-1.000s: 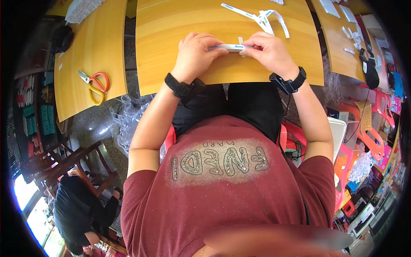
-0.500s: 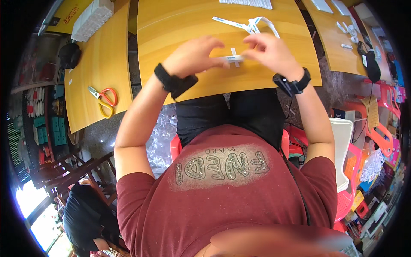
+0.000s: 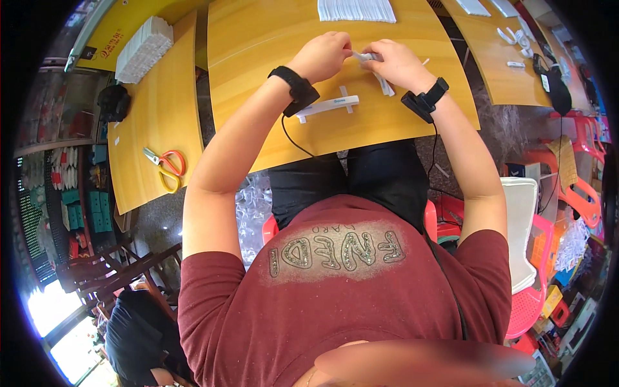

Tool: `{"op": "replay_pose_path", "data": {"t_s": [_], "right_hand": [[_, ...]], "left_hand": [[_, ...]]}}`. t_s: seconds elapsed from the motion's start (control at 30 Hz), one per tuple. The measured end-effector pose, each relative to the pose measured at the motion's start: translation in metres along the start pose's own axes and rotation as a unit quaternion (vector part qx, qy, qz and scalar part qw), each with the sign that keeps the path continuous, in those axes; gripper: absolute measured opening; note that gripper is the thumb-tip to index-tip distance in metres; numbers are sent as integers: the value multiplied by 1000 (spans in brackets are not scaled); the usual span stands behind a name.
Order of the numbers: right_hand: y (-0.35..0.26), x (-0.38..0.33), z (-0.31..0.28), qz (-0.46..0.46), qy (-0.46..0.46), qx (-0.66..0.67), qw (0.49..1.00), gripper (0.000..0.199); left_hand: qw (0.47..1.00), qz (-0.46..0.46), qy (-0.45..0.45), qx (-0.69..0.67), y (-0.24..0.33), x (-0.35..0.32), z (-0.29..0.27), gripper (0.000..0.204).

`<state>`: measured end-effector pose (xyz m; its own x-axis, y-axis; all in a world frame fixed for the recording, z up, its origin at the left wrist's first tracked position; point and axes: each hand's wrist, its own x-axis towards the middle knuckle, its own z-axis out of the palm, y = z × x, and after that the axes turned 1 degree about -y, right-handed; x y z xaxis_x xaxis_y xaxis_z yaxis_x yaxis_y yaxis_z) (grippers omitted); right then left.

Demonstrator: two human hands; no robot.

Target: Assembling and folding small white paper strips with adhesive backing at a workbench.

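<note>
My left hand is closed over the table, its fingertips pinching the end of a white strip. Opposite it, my right hand has its thumb and fingers closed on the same strip, and the gap between the hands is small. White strip ends hang or lie just below my right hand; whether they belong to the held strip is partly hidden. Nearer to me, a white strip with blue print lies on the table, crossed by a shorter white piece, apart from both hands.
A stack of white strips lies at the table's far edge. On the left table are scissors with red and yellow handles and a tall white stack. A right table holds white coils and a black item.
Both hands have moved farther across the table and closed on a strip from the loose strips there. The printed strip has been left lying nearer me, slightly left and tilted.
</note>
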<state>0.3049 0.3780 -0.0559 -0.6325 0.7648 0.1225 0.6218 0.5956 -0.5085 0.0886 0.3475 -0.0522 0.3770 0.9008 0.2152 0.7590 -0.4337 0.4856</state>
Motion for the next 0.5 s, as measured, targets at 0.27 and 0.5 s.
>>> {"op": "replay_pose_path", "data": {"t_s": [0.27,0.5], "right_hand": [[-49,-4,-54,80,-105,196,972,30],[-69,-8,-74,75,-156,367,914,23]], "left_hand": [[987,60,139,-52,38,-32,-31,15],[933,204,252,156,51,-42,-57,21]]}}
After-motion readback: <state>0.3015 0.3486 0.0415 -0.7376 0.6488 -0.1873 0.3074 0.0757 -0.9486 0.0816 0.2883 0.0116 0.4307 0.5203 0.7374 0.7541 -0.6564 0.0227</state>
